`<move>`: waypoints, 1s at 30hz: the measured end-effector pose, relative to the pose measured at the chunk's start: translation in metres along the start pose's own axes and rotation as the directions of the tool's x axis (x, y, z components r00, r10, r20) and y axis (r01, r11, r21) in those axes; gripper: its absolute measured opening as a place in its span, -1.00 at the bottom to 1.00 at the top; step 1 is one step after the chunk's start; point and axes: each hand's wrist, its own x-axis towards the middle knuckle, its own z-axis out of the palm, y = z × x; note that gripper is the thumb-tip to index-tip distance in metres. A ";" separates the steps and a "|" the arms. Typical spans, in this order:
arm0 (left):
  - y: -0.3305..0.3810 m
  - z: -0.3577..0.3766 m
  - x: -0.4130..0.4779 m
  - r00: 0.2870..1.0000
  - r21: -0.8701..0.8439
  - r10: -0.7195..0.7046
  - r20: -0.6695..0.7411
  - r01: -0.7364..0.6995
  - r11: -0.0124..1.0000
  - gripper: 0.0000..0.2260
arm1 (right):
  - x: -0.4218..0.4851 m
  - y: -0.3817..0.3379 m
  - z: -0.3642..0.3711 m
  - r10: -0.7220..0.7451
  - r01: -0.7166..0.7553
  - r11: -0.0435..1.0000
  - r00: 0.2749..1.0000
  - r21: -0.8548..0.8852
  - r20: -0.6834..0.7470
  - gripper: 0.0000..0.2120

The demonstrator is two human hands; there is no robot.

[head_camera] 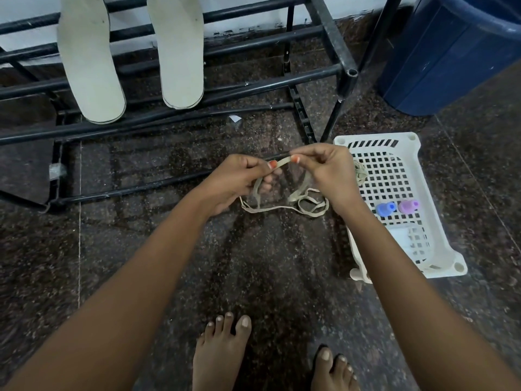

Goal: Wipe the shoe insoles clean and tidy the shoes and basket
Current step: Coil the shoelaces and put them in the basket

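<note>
While two insoles [129,55] lean on the rack [253,40], left hand [234,179] and right hand [324,167] pinch a shoelace [282,161] taut beside the basket [394,170].

Home entryway — black metal shoe rack [197,77], speckled stone floor [253,263], blue bin [451,57].

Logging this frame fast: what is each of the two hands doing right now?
Left hand: pinches the shoelace.
Right hand: pinches the same shoelace, stretched between both.

Insoles [90,60] on the rack [282,77]; basket [430,210] on floor [253,263], right.
</note>
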 end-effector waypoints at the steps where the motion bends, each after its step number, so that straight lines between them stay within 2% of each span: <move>1: 0.000 -0.002 -0.002 0.999 -0.011 -0.028 0.028 0.028 1.000 -0.84 | 0.002 0.003 -0.002 0.025 -0.024 1.000 0.999 0.006 -0.045 -0.84; 5: 0.003 -0.011 -0.007 0.983 -0.040 -0.108 0.147 0.115 0.993 -0.85 | 0.007 0.018 -0.009 0.125 -0.123 0.992 0.975 0.023 -0.184 -0.88; 9: 0.004 -0.012 -0.008 0.983 -0.021 -0.109 0.148 0.114 0.993 -0.85 | 0.005 0.026 -0.008 0.179 -0.184 0.983 0.963 -0.009 -0.202 -0.90; 12: 0.005 -0.007 -0.006 0.984 -0.006 -0.101 0.148 0.103 0.995 -0.85 | -0.004 0.014 -0.003 0.078 -0.079 0.995 0.997 -0.054 -0.028 -0.85; 15: 0.007 -0.002 -0.004 0.990 -0.029 -0.083 0.118 0.087 0.996 -0.87 | -0.011 0.001 0.005 0.007 -0.015 0.999 0.976 0.036 0.216 -0.82; 17: 0.007 -0.003 -0.003 0.993 -0.042 -0.082 0.090 0.086 0.995 -0.89 | -0.009 0.000 0.008 -0.024 0.004 0.997 0.969 0.083 0.245 -0.79; 20: 0.005 -0.006 -0.004 0.991 -0.038 -0.091 0.096 0.096 0.995 -0.87 | -0.005 0.001 0.009 -0.020 0.010 0.998 0.983 0.055 0.183 -0.84; 27: 0.005 -0.015 -0.011 0.986 -0.136 -0.061 0.153 0.082 0.987 -0.84 | 0.007 0.018 -0.003 0.099 -0.098 0.995 0.987 0.019 -0.126 -0.90; 29: 0.006 -0.014 -0.012 0.987 -0.127 -0.057 0.154 0.076 0.989 -0.84 | 0.005 0.020 -0.004 0.111 -0.116 0.992 0.987 -0.042 -0.114 -0.90; 30: 0.006 -0.013 -0.011 0.987 -0.114 -0.060 0.151 0.077 0.990 -0.85 | 0.003 0.018 -0.004 0.094 -0.098 0.993 0.994 -0.062 -0.061 -0.89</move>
